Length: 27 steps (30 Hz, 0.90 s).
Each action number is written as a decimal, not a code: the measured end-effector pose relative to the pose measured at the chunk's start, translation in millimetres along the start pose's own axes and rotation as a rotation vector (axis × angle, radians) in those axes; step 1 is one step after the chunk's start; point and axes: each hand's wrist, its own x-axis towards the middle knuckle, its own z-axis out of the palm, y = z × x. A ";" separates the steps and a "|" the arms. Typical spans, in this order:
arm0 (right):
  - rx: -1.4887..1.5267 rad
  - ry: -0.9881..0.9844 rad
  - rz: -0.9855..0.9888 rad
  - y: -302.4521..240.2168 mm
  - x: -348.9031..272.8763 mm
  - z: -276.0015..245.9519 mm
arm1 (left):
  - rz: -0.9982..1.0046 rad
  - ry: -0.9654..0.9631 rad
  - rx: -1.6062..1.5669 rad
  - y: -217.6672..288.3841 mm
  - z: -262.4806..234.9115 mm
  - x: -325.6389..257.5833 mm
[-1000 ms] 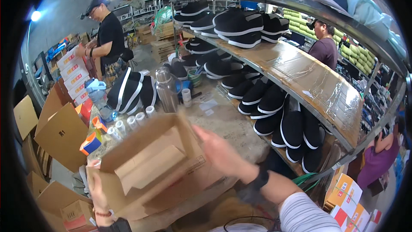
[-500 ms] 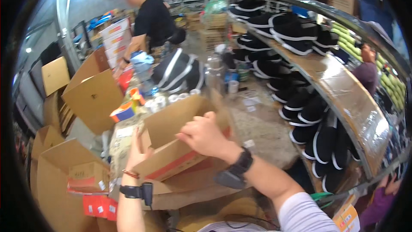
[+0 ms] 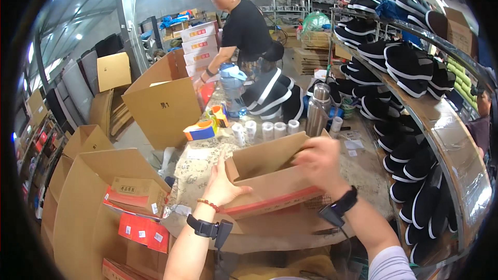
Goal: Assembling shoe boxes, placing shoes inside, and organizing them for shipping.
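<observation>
The bench (image 3: 363, 176) runs from six o'clock up toward twelve, its patterned covering bare at the right edge. Since a second ago the view has swung down and left, and the shoe box (image 3: 270, 184) has come down: it was raised and tilted in front of the person, and it now sits low over the bench at the middle of the view, its red-trimmed lower edge close to the stacked flat cardboard (image 3: 280, 228) beneath it. That reads as the box being settled into shape rather than carried.

The box's long axis runs from eight o'clock to two o'clock, its open top turned up and toward twelve, one flap standing along the far side.

The left hand (image 3: 220, 186) lies at the box's eight o'clock end, thumb spread, palm pressed to the wall; its grip is a flat hold on the box, not a clench. The right hand (image 3: 321, 161) is at the two o'clock end on the raised flap, blurred; whether its grip is clenched on the flap I cannot tell.

Past the box toward twelve stand a steel flask (image 3: 317, 111), a row of small white rolls (image 3: 267, 129) and a tape dispenser (image 3: 201, 129).
</observation>
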 end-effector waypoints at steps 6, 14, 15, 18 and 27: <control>0.307 -0.189 0.679 86.7 -80.7 19.5 | 0.066 0.079 0.287 9.8 15.9 -0.1; 0.432 -0.607 0.449 74.2 -49.7 -2.3 | -0.044 -0.051 -0.792 -18.1 19.7 -3.7; 0.425 -0.599 0.450 77.0 -51.0 -3.1 | -0.035 -0.056 -0.791 -18.9 22.1 1.6; 0.320 -0.574 0.556 55.6 -35.8 -8.6 | 0.278 0.246 0.285 -3.7 15.6 -16.0; 0.092 -0.301 0.514 33.5 -25.8 -32.6 | 0.513 0.529 0.243 2.3 12.2 -2.0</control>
